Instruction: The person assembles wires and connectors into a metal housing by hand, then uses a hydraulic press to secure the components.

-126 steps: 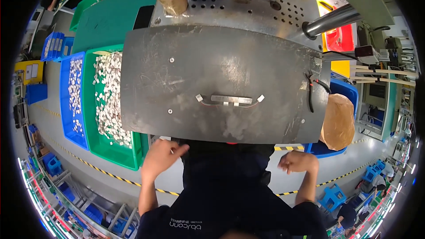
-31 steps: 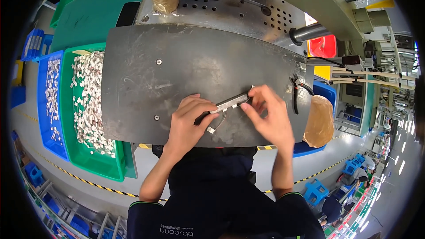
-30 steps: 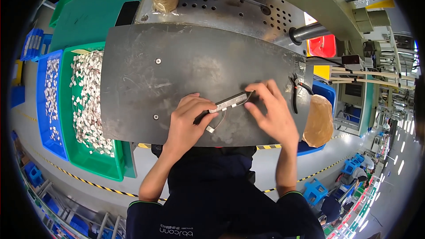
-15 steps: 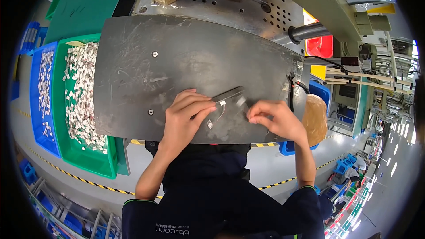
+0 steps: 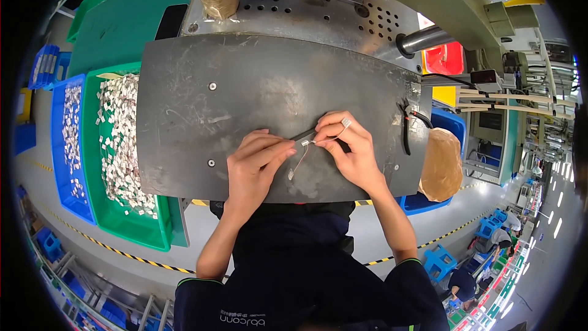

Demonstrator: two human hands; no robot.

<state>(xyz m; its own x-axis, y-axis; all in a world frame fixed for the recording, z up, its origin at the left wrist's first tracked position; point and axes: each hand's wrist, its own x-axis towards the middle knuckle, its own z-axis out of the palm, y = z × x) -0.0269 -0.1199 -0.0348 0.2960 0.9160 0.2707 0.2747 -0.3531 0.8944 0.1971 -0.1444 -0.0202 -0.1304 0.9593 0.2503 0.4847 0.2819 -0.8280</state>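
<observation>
**Small wired part held between both hands over the grey work plate**

The small wired part (image 5: 304,142), a dark strip with thin pale leads hanging from it, sits near the front edge of the grey metal work plate (image 5: 245,98), held just above its surface between the two hands. The left hand (image 5: 254,168) has its fingers closed over the part's left end, fingertips pointing right. The right hand (image 5: 349,150) pinches the right end between thumb and forefinger; a ring shows on one finger. A thin lead curls down from the part to a small white tip (image 5: 290,176) that lies close to the plate, between the hands.

To the left of the plate stands a green bin (image 5: 101,208) heaped with small white pieces, and beside it a blue bin (image 5: 61,165) with fewer of them. At the plate's right edge lie dark pliers (image 5: 407,125), with a brown paper bag (image 5: 442,165) just beyond.
</observation>
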